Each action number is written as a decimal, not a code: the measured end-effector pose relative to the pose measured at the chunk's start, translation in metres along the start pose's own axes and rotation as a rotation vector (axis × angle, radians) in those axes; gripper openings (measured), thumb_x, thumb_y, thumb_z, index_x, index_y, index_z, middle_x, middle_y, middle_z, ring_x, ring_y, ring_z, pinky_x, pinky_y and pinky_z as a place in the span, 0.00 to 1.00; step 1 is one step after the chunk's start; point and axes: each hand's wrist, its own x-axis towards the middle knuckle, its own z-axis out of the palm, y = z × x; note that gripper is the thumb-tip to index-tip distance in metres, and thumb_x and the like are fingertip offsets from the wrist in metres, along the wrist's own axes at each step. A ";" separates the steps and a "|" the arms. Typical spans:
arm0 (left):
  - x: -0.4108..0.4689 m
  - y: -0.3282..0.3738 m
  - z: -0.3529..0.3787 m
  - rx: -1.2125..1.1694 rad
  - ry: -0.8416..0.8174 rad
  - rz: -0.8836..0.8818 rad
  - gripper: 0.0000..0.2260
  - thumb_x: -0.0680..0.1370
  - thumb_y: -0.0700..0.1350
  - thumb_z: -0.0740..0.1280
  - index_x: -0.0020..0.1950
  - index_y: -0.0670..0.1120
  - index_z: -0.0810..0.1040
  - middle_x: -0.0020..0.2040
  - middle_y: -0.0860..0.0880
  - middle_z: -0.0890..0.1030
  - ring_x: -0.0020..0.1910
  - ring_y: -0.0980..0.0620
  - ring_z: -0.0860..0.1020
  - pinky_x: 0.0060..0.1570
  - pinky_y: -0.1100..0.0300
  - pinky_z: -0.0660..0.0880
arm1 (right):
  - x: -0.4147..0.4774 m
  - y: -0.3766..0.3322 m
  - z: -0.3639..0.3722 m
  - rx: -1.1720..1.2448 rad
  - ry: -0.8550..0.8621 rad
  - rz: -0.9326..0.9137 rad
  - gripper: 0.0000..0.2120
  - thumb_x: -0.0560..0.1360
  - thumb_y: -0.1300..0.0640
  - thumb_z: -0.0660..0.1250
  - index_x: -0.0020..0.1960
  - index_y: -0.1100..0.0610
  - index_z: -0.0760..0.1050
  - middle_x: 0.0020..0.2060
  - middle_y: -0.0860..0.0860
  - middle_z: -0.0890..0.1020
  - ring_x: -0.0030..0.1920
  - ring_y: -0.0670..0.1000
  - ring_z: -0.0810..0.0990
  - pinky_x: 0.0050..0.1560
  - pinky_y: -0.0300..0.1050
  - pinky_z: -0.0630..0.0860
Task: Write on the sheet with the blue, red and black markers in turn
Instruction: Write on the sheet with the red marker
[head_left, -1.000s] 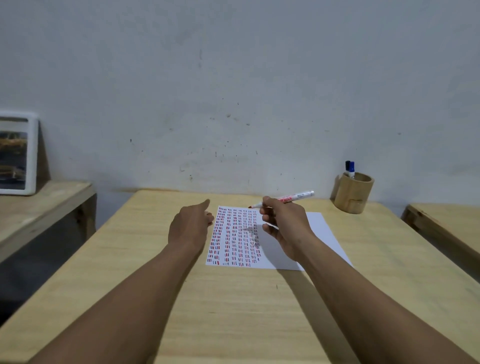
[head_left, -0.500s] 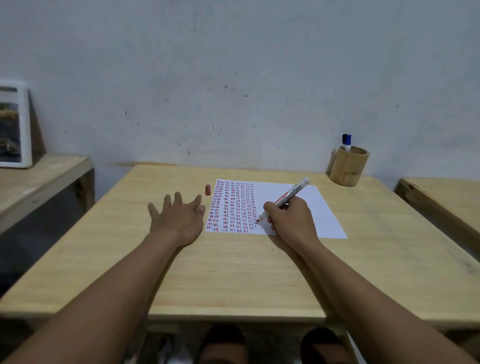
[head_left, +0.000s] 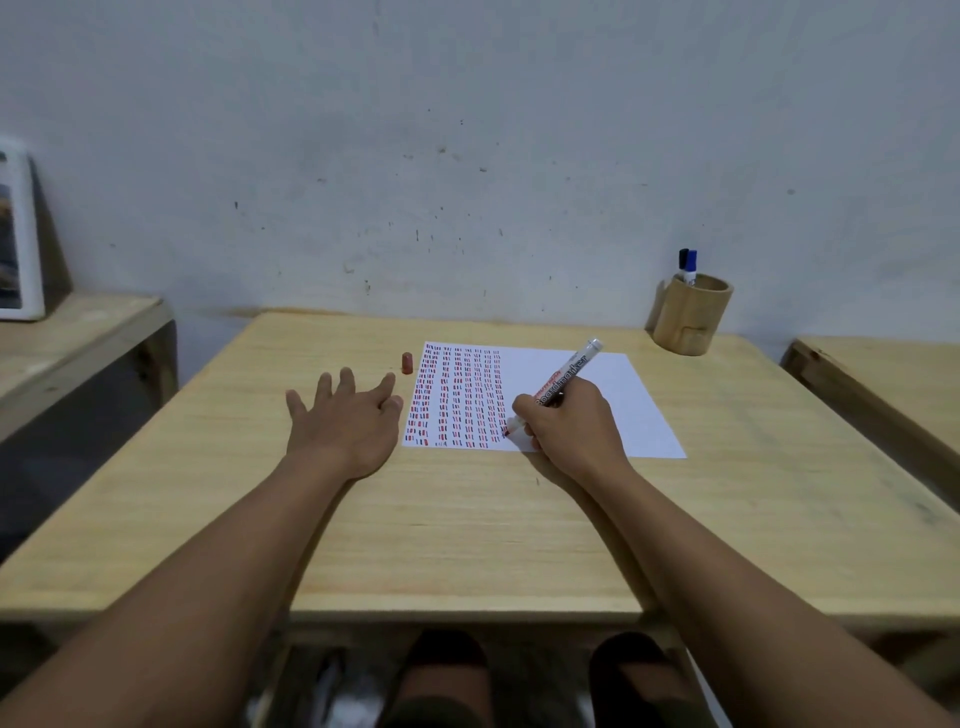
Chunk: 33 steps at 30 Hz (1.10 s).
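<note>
While the scene is read from left to right, the items stand as follows.
Picture frame (head_left: 18, 228): white, leaning upright on the side bench at far left.
Left hand (head_left: 345, 421): flat on the table (head_left: 467, 530), fingers spread and holding nothing, just beside the sheet's left edge.
Red cap (head_left: 407, 362): upright on the table, beyond the left hand, near the sheet's far left corner.
Sheet (head_left: 613, 410): white, lying flat; its left half is filled with columns of short red, blue and black strokes.
Right hand (head_left: 569, 428): fingers closed around the red marker (head_left: 566, 376), tip down on the sheet near its front edge, barrel slanting up to the right.
Holder (head_left: 691, 317): wooden cup at the table's far right, containing the black marker (head_left: 683, 258) and the blue marker (head_left: 691, 265), both capped.
</note>
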 end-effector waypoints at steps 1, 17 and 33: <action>0.000 0.000 0.000 -0.002 -0.001 -0.001 0.25 0.83 0.60 0.43 0.81 0.62 0.52 0.83 0.44 0.49 0.81 0.40 0.45 0.75 0.33 0.41 | 0.000 0.000 0.000 0.000 0.000 -0.002 0.12 0.72 0.56 0.69 0.40 0.66 0.79 0.27 0.46 0.82 0.28 0.44 0.78 0.28 0.38 0.70; -0.001 0.002 -0.002 -0.037 -0.003 -0.009 0.25 0.82 0.59 0.45 0.81 0.61 0.54 0.83 0.44 0.51 0.81 0.41 0.46 0.75 0.34 0.41 | 0.002 0.002 0.000 0.055 0.028 0.026 0.15 0.72 0.53 0.69 0.41 0.67 0.81 0.32 0.53 0.86 0.33 0.53 0.85 0.36 0.50 0.80; 0.046 0.029 -0.022 -0.308 0.233 0.125 0.11 0.82 0.45 0.64 0.60 0.50 0.84 0.58 0.46 0.85 0.57 0.43 0.81 0.54 0.51 0.77 | 0.031 -0.018 -0.016 0.676 -0.057 0.242 0.09 0.77 0.58 0.71 0.48 0.65 0.82 0.32 0.53 0.77 0.28 0.48 0.74 0.30 0.40 0.75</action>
